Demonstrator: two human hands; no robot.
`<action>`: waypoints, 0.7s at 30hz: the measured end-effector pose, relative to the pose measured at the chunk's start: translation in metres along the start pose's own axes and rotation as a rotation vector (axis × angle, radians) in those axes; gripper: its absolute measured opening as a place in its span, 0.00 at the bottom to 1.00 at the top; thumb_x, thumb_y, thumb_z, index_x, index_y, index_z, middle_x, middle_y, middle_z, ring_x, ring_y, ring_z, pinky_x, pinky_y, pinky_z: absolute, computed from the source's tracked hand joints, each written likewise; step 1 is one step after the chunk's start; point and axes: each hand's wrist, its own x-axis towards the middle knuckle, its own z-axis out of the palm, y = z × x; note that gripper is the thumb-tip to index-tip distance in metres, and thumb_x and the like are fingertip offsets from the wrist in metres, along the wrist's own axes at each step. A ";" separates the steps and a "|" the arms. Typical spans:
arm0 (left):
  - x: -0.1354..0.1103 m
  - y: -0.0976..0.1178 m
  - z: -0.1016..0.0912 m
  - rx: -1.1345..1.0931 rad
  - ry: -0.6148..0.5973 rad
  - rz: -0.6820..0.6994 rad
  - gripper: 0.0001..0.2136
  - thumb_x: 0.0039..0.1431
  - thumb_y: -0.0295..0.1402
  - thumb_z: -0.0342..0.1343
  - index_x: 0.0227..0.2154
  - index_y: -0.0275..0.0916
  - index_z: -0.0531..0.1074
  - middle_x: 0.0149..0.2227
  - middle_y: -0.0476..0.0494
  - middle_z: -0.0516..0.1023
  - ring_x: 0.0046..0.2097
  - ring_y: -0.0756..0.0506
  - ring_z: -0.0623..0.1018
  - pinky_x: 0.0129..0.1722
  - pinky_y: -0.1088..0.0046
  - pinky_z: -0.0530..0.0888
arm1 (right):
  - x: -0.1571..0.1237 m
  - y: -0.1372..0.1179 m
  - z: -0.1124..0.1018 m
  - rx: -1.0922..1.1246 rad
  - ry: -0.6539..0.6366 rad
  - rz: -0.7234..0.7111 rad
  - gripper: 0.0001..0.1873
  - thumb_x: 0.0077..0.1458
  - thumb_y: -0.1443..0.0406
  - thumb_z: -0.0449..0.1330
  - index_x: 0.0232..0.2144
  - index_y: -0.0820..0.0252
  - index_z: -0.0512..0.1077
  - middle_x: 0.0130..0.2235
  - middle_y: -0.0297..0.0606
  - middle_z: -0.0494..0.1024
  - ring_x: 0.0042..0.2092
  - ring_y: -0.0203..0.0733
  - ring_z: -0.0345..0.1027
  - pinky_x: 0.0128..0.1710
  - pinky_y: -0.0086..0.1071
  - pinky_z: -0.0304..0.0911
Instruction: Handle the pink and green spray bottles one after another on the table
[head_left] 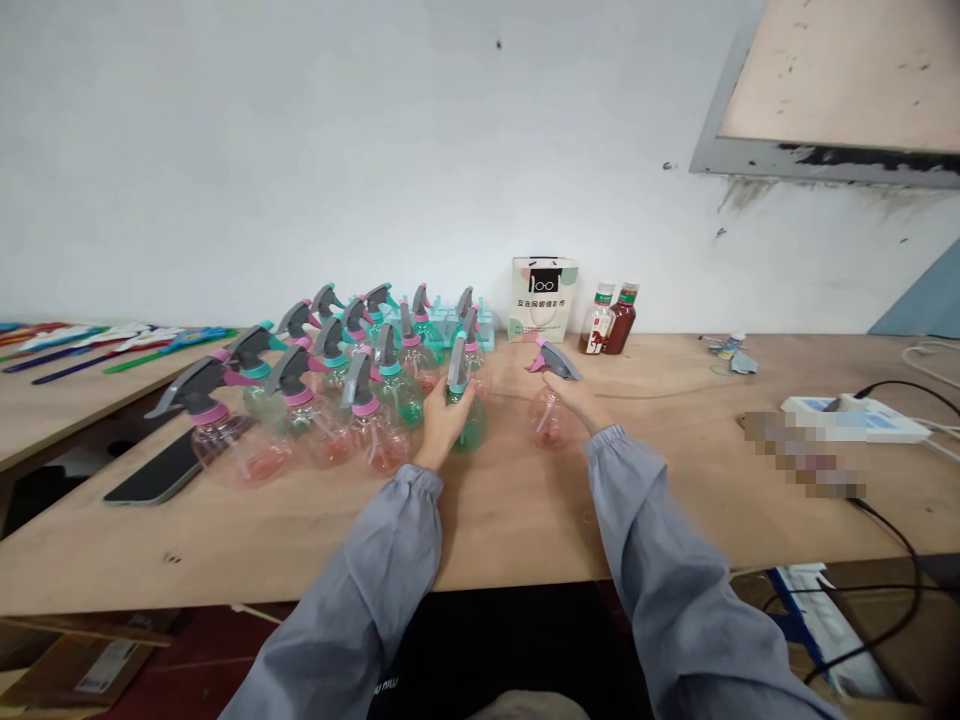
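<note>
Sixteen or so spray bottles, the rear ones overlapping, crowd the desk: the left hand is curled around the neck of a green one at the cluster's front right, the right hand around that of a pink one apart to the right, its fingers partly hidden. Their thin bodies look light, slick and easily dented, so the neck seems the surest hold. Two drink bottles, one paper bag and one phone also lie or stand there.

A printed bag stands near two capped drink bottles; a phone lies left on the tabletop, a power strip right.
</note>
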 end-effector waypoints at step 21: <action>0.002 0.014 -0.005 0.097 -0.083 -0.078 0.17 0.51 0.45 0.58 0.36 0.36 0.76 0.36 0.43 0.82 0.41 0.43 0.79 0.43 0.70 0.72 | -0.009 -0.033 0.026 0.086 0.151 0.200 0.13 0.47 0.64 0.56 0.36 0.53 0.75 0.37 0.33 0.81 0.43 0.43 0.74 0.47 0.38 0.70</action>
